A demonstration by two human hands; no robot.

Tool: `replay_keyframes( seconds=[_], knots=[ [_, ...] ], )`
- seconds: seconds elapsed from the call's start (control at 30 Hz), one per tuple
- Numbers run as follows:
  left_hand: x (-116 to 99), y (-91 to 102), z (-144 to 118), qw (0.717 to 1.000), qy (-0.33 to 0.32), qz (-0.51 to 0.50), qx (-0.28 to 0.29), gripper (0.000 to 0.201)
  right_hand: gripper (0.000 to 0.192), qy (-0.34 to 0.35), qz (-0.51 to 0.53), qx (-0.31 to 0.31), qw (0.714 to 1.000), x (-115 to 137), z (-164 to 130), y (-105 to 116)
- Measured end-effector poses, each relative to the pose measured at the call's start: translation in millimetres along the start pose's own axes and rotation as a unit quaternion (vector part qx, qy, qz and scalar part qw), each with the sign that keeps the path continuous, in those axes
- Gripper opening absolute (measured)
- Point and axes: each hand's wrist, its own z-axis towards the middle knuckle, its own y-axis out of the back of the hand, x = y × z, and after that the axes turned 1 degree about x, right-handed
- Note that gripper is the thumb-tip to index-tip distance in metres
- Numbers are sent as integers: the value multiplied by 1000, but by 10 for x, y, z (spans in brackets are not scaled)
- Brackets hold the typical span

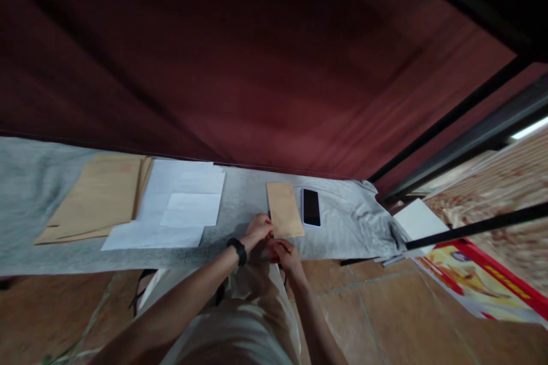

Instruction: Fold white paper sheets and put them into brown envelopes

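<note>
Both hands sit together at the near edge of the grey cloth-covered tabletop (240,205). Left hand (258,228), black wristband on the wrist, touches the near corner of the small tan paper envelope (284,209). Right hand (286,255) is curled just below that envelope, something small and red between the fingers; grip unclear. Black smartphone (311,207) lies just right of the envelope. White paper sheets (180,205) lie left of it, stack of large brown envelopes (100,197) further left.
</note>
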Motion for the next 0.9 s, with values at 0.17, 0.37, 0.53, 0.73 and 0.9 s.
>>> replay_keyframes(
  seconds=[0.17,0.37,0.53,0.73,0.9],
  knots=[
    [103,78,-208,996,-69,2,-59,20,35,205,-161,-71,963,-44,-36,41],
    [599,966,-532,921,-174,162,-309,40,38,187,-183,-44,964,-201,23,-18],
    [978,1938,-517,860,8,262,-438,61,36,148,-49,14,988,-126,257,-430],
    [1072,2272,-422,872,39,265,-411,62,39,95,3,38,995,84,635,-1179],
    [1020,2228,-438,892,45,196,-404,58,31,111,-48,52,991,248,849,-1626]
  ],
)
